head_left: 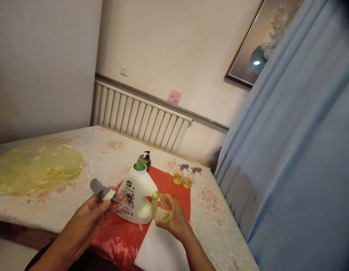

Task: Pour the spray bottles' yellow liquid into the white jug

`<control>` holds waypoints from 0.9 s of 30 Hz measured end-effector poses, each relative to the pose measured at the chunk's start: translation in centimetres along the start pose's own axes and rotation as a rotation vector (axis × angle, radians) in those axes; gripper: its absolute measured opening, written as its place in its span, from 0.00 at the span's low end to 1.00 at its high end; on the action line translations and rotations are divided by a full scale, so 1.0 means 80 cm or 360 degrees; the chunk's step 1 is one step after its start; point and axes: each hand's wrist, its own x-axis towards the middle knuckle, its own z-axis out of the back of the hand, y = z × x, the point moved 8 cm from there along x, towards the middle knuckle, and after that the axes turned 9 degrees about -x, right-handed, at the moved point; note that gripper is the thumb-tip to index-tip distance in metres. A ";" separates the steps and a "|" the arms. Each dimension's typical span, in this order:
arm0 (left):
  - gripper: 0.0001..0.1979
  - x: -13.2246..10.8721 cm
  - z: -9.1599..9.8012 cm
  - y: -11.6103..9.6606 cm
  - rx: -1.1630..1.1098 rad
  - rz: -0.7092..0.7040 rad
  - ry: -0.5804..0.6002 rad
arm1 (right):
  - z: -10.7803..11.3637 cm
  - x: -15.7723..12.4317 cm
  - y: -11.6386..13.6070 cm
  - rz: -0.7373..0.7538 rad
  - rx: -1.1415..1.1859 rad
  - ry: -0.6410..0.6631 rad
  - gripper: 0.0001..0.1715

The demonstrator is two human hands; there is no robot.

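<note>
Pinching the spray head (pixel 98 189), the left hand (pixel 91 211) is leaving its tube (pixel 123 204) clear while the right hand (pixel 176 217) is gripping the bottle (pixel 162 215) near the table's (pixel 219 233) front edge, mouth sensibly upward against spills.

At lower centre, the right hand (pixel 177 221) covers part of the clear bottle (pixel 160 210), the sprayer top (pixel 106 192) in the left hand (pixel 91 215) is blurred, and the white jug (pixel 142 194) hides much of the dark pump bottle (pixel 147 161). Its fine label print is too small to read, like the writing on the pink note (pixel 174 97). The framed picture (pixel 256 45) at upper right is cut by the top edge and partly behind the blue curtain (pixel 293 150).
</note>
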 end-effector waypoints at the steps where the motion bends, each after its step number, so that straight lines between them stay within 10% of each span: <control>1: 0.23 -0.002 -0.017 -0.010 0.0013 -0.0073 -0.0006 | -0.001 -0.006 -0.003 -0.0046 0.0062 0.0002 0.30; 9: 0.26 -0.015 -0.109 -0.040 0.0161 -0.0456 0.0122 | -0.014 -0.049 -0.028 -0.0206 0.0431 0.0089 0.38; 27: 0.19 -0.011 -0.133 0.088 0.0862 0.0057 0.0715 | -0.019 -0.071 -0.021 -0.0325 0.0761 0.0071 0.46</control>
